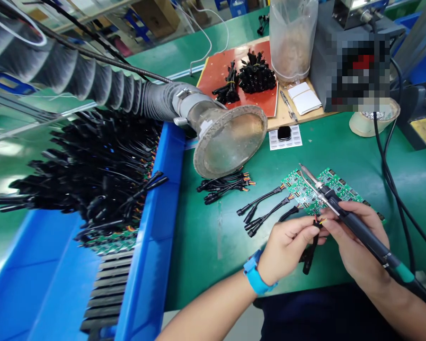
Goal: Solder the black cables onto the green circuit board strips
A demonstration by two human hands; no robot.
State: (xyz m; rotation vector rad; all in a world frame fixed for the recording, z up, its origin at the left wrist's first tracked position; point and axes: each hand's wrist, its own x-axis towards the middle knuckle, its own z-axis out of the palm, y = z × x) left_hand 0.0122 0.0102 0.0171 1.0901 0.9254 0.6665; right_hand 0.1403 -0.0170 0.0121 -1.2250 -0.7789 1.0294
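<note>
My left hand (287, 246) pinches the wire end of a black cable connector (310, 253) that hangs below my fingers. My right hand (355, 237) grips a soldering iron (344, 215) with a black handle and green collar, its tip pointing up-left over a green circuit board panel (337, 187). The fingertips of both hands meet at the cable's coloured wires. Two black cables (262, 210) are joined to the panel's left edge. A loose bundle of black cables (225, 184) lies further left on the green mat.
A grey fume extractor hose with a funnel mouth (230, 139) hangs over the mat. A blue bin (156, 222) at left holds several boards with black cables. At the back stand a red board with connectors (248, 76), a plastic jar (293, 38) and a soldering station (355, 61).
</note>
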